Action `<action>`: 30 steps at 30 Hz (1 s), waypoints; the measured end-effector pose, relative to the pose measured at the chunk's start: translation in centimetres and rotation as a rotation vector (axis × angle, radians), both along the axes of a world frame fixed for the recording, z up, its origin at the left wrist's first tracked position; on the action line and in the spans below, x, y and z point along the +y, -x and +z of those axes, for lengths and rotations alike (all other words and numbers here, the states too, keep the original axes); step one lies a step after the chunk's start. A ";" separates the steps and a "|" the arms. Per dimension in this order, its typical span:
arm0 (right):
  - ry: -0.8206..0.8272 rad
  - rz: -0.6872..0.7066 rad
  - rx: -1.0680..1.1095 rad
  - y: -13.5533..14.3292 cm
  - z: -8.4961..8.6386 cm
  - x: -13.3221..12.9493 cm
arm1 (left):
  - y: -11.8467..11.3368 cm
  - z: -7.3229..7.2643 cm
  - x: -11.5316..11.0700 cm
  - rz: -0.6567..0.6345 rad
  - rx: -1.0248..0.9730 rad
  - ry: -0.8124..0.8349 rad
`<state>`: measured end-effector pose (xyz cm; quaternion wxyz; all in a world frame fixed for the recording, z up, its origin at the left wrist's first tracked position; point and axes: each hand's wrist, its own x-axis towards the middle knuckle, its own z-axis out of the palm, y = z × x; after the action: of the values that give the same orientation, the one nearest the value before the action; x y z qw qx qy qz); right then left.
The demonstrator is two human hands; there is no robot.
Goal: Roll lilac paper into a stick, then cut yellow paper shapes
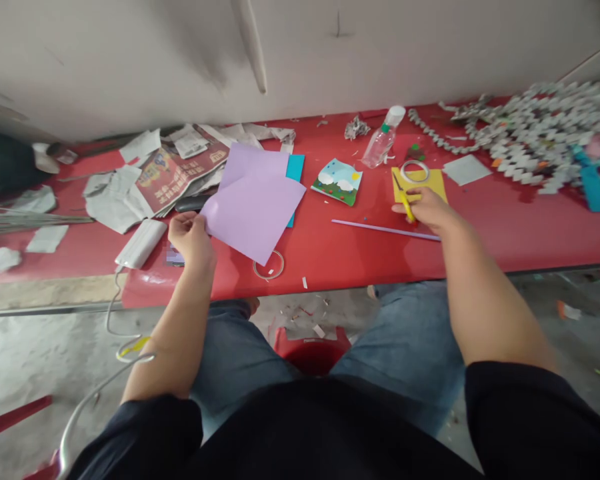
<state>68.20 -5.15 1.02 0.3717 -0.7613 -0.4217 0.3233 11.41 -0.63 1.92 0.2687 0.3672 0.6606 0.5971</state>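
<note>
The left hand (193,240) is pinching a purple sheet (253,217) by its left corner, probably so that most of the paper is staying uncovered and uncreased. The sheet is lying over part of another purple sheet (253,157) and a blue sheet (298,167); whether its near edge is lifting off the red surface (325,260), I cannot tell.

The right hand (433,208) is closing its grip around the yellow handles of the scissors (409,208), over the yellow paper (439,185). The blades are pointing away from the body, which is likely making the handles easy to hold. A tape roll (415,181) is resting beside the blades, overlapping the yellow paper. A thin purple strip (380,228) is lying between the hands, near the front edge, seemingly within easy reach of the right one.
</note>
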 end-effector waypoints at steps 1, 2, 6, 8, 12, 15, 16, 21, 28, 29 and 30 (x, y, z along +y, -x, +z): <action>0.019 0.010 0.049 0.2 0.2 -0.2 | 0.2 -0.1 -0.2 -0.003 0.014 0.023; 0.035 0.021 0.095 0.4 0.5 -0.5 | 0.4 -0.2 -0.4 -0.039 0.024 0.067; -0.002 0.034 0.221 1.8 1.6 -1.6 | 0.9 -0.9 -1.9 -0.282 0.093 0.274; -0.042 0.044 0.277 2.9 2.1 -2.3 | 1.2 -1.1 -2.5 -0.357 0.133 0.338; -0.114 0.073 0.378 5.3 3.0 -3.5 | 1.2 -1.2 -2.7 -0.421 0.150 0.440; -0.179 0.172 0.554 7.0 4.0 -4.2 | 0.9 -1.0 -2.1 -0.478 0.151 0.508; -0.195 0.221 0.638 7.5 4.5 -4.4 | 0.8 -1.0 -1.8 -0.494 0.158 0.526; -0.175 0.398 0.970 9.9 6.1 -5.5 | 0.6 -0.6 -0.3 -0.540 0.169 0.570; -0.149 0.497 1.087 11.8 6.2 -6.9 | 1.3 -0.6 1.5 -0.547 0.168 0.567; -0.148 0.521 1.077 12.0 6.1 -7.0 | 1.3 -0.7 1.6 -0.554 0.168 0.567; -0.150 0.546 1.065 12.1 6.0 -7.1 | 1.3 -0.8 1.8 -0.563 0.164 0.565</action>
<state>56.10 -12.25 7.03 0.4880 -0.3308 -0.3794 0.7131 10.08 1.13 1.12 0.4585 0.4920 0.6914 0.2639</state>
